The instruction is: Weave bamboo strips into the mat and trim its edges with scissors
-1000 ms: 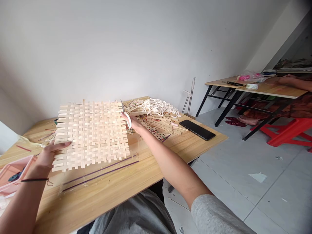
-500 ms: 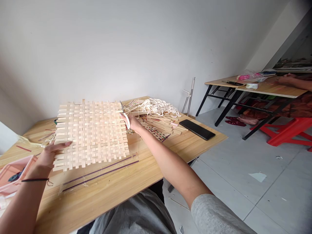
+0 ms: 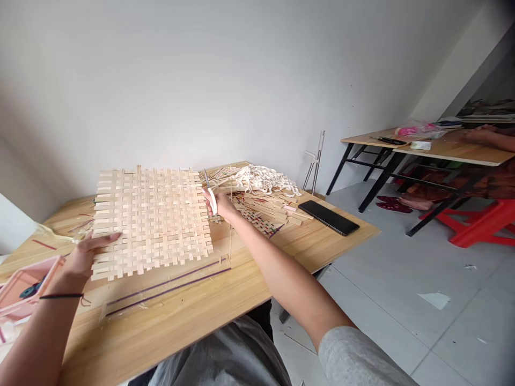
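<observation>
A pale woven mat [image 3: 155, 220] of flat bamboo-like strips is held up above the wooden table, its strip ends jutting past the edges. My left hand [image 3: 86, 252] grips its lower left edge, thumb lying on the front face and the other fingers hidden behind. At the mat's right edge, my right hand [image 3: 219, 203] is closed around a pair of white-handled scissors [image 3: 213, 199]. The blades point upward, a little apart from the mat's upper right edge. Two dark purple strips [image 3: 169, 289] lie on the table below the mat.
Loose strips [image 3: 265, 206] and a heap of white cord [image 3: 263, 179] lie behind my right arm. A black phone [image 3: 329, 217] rests near the right end of the table [image 3: 193, 321]. At left stands a pink basket [image 3: 52, 265]. Another person's arm [image 3: 488, 136] rests on a farther table.
The scissors have shifted slightly right, and their blades have come away from the mat's edge. My left hand keeps its hold, and the whole view has turned slightly.
</observation>
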Demonstrator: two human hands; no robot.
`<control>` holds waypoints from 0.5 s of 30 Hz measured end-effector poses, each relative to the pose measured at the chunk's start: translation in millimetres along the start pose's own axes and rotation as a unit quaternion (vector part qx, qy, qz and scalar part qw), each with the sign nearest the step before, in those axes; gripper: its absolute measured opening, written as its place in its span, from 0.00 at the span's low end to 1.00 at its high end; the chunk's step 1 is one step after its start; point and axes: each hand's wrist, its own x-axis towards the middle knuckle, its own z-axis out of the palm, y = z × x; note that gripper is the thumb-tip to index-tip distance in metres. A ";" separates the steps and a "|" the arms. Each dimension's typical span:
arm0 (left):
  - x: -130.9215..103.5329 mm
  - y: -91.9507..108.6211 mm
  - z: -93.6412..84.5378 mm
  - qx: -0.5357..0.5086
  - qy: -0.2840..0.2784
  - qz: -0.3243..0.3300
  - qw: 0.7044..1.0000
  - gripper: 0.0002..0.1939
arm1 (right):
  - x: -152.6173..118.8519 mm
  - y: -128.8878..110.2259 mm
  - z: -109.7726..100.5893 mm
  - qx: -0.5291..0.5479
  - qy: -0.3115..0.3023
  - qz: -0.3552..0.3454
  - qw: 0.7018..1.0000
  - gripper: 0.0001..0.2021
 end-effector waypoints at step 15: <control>4.3 1.5 -14.2 -0.093 0.020 0.057 0.994 0.22 | 4.8 14.6 2.1 -0.008 -0.014 -0.014 1.000 0.29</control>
